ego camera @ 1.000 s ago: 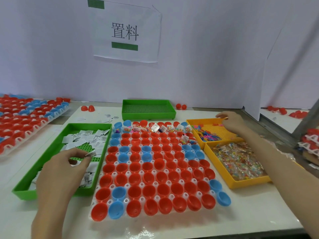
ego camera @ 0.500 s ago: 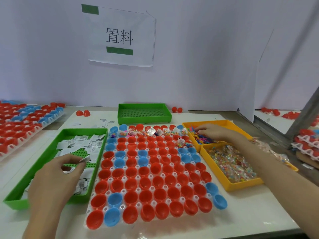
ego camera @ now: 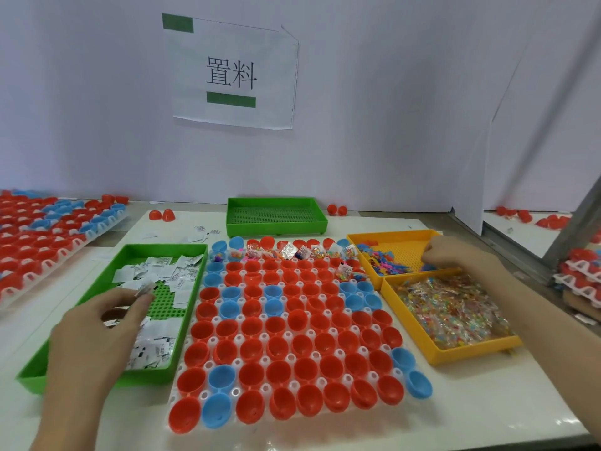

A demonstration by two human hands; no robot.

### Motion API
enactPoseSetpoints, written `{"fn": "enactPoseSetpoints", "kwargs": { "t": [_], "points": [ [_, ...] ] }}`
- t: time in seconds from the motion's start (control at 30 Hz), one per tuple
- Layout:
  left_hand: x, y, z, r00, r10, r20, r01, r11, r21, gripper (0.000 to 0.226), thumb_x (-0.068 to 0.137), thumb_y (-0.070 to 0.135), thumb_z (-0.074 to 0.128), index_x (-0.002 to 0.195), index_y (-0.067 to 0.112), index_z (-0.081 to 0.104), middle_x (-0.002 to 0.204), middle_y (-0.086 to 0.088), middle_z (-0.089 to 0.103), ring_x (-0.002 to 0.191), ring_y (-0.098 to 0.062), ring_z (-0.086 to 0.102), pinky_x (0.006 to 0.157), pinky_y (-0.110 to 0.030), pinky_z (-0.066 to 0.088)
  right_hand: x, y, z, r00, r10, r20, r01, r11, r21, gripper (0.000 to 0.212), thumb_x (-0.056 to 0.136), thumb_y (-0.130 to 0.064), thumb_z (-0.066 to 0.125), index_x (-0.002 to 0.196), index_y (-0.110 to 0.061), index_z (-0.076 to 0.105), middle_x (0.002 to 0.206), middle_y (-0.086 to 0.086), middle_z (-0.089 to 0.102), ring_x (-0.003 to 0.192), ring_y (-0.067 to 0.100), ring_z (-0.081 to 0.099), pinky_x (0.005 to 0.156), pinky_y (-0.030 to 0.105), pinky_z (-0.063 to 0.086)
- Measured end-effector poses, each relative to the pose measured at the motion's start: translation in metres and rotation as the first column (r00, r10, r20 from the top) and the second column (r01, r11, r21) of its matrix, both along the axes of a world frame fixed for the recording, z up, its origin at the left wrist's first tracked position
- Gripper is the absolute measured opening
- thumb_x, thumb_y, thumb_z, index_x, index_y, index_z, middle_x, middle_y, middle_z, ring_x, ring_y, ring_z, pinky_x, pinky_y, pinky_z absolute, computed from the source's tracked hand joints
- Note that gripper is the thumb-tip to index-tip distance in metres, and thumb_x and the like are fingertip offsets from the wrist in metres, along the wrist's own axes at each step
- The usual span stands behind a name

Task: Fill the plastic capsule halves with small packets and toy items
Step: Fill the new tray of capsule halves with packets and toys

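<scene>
Pinching a packet (ego camera: pixel 144 289), left hand (ego camera: pixel 97 330) hovers over green tray (ego camera: pixel 153 377).

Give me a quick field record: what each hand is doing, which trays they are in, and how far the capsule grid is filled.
Left hand: pinches a white packet over the green tray of packets.
Right hand: fingers curled down among toy pieces in the far yellow tray; grip unclear.
Capsule grid: far row filled, nearly all others empty.
Near yellow tray: clear bead packets, untouched.
</scene>
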State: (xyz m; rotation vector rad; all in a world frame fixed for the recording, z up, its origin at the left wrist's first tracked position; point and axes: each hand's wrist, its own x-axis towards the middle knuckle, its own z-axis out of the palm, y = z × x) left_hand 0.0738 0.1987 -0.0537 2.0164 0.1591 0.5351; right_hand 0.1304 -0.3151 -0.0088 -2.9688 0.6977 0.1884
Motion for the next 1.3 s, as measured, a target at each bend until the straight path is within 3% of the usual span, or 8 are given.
{"fn": "enactPoseSetpoints", "kwargs": {
  "t": [0.07, 0.17, 0.23, 0.43, 0.7, 0.83, 1.07, 1.3],
  "points": [
    [0.001, 0.004, 0.0, 1.0, 0.001, 0.015, 0.0, 0.999, -0.047, 0.018, 0.086, 0.038, 0.076, 0.073, 0.03, 0.067, 0.084, 0.011, 0.069, 0.087, -0.027, 0.067, 0.093, -0.049, 0.051, 0.005, 0.016, 0.002, 0.997, 0.076, 0.02, -0.078, 0.987, 0.138, 0.02, 0.098, -0.012, 0.056, 0.09, -0.001, 0.07, 0.079, 0.011, 0.056, 0.067, 0.022, 0.053, 0.058, 0.028, 0.042],
    [-0.005, 0.006, 0.001, 0.998, -0.042, 0.054, 0.049, 0.988, -0.145, 0.022, 0.074, 0.052, 0.078, 0.078, 0.031, 0.072, 0.086, 0.004, 0.073, 0.084, -0.019, 0.068, 0.091, -0.039, 0.054, 0.009, 0.035, 0.006, 0.989, 0.11, 0.097, -0.137, 0.924, 0.356, 0.02, 0.1, -0.012, 0.057, 0.113, -0.005, 0.071, 0.108, 0.01, 0.067, 0.091, 0.02, 0.066, 0.063, 0.023, 0.056],
    [-0.01, 0.004, 0.002, 0.995, -0.062, 0.075, 0.076, 0.977, -0.198, 0.017, 0.071, 0.051, 0.077, 0.08, 0.038, 0.073, 0.085, 0.002, 0.074, 0.079, -0.013, 0.068, 0.084, -0.024, 0.054, 0.009, 0.038, 0.009, 0.982, 0.09, 0.164, -0.153, 0.89, 0.429, 0.02, 0.098, -0.008, 0.058, 0.112, -0.007, 0.072, 0.109, 0.01, 0.069, 0.092, 0.019, 0.068, 0.062, 0.022, 0.057],
    [-0.012, -0.008, 0.001, 0.992, -0.003, 0.13, 0.04, 0.956, -0.29, 0.035, 0.079, 0.004, 0.08, 0.069, 0.035, 0.067, 0.082, -0.005, 0.07, 0.081, -0.027, 0.066, 0.084, -0.039, 0.052, 0.002, 0.037, -0.001, 0.947, 0.195, 0.253, -0.278, 0.894, 0.351, 0.011, 0.093, -0.028, 0.069, 0.102, -0.022, 0.073, 0.098, -0.004, 0.07, 0.09, 0.01, 0.065, 0.061, 0.018, 0.049],
    [-0.012, -0.015, 0.005, 0.983, -0.096, 0.158, 0.14, 0.945, -0.294, 0.05, 0.082, 0.003, 0.075, 0.088, 0.052, 0.07, 0.069, 0.001, 0.065, 0.069, -0.018, 0.059, 0.066, -0.019, 0.052, 0.003, 0.033, -0.005, 0.904, 0.192, 0.381, -0.287, 0.934, 0.212, 0.013, 0.085, -0.009, 0.076, 0.082, -0.022, 0.077, 0.088, 0.001, 0.074, 0.075, 0.001, 0.062, 0.058, 0.016, 0.043],
    [-0.012, -0.025, 0.016, 0.981, -0.076, 0.178, 0.129, 0.942, -0.31, 0.046, 0.083, 0.0, 0.069, 0.073, 0.045, 0.075, 0.082, -0.004, 0.072, 0.076, -0.016, 0.063, 0.074, -0.031, 0.05, 0.002, 0.028, 0.0, 0.852, 0.141, 0.503, -0.282, 0.935, 0.216, 0.015, 0.082, -0.006, 0.076, 0.081, -0.021, 0.076, 0.084, -0.001, 0.073, 0.073, -0.002, 0.06, 0.057, 0.014, 0.038],
    [-0.015, -0.043, 0.036, 0.971, -0.046, 0.236, 0.141, 0.905, -0.402, 0.043, 0.081, -0.004, 0.059, 0.065, 0.033, 0.071, 0.061, 0.01, 0.065, 0.053, 0.001, 0.056, 0.062, -0.029, 0.047, 0.004, 0.028, -0.003, 0.813, 0.028, 0.582, -0.282, 0.893, 0.351, 0.014, 0.089, -0.004, 0.071, 0.087, -0.018, 0.074, 0.087, 0.002, 0.069, 0.078, 0.008, 0.062, 0.058, 0.022, 0.043],
    [-0.021, -0.063, 0.023, 0.974, -0.127, 0.188, 0.196, 0.89, -0.412, 0.045, 0.08, -0.016, 0.053, 0.062, 0.023, 0.067, 0.061, -0.001, 0.069, 0.051, -0.009, 0.063, 0.054, -0.023, 0.055, 0.007, 0.032, -0.013, 0.742, -0.272, 0.613, -0.219, 0.765, 0.605, 0.013, 0.093, 0.0, 0.064, 0.094, -0.012, 0.07, 0.094, 0.012, 0.066, 0.084, 0.022, 0.063, 0.061, 0.029, 0.053]
  ]
}}
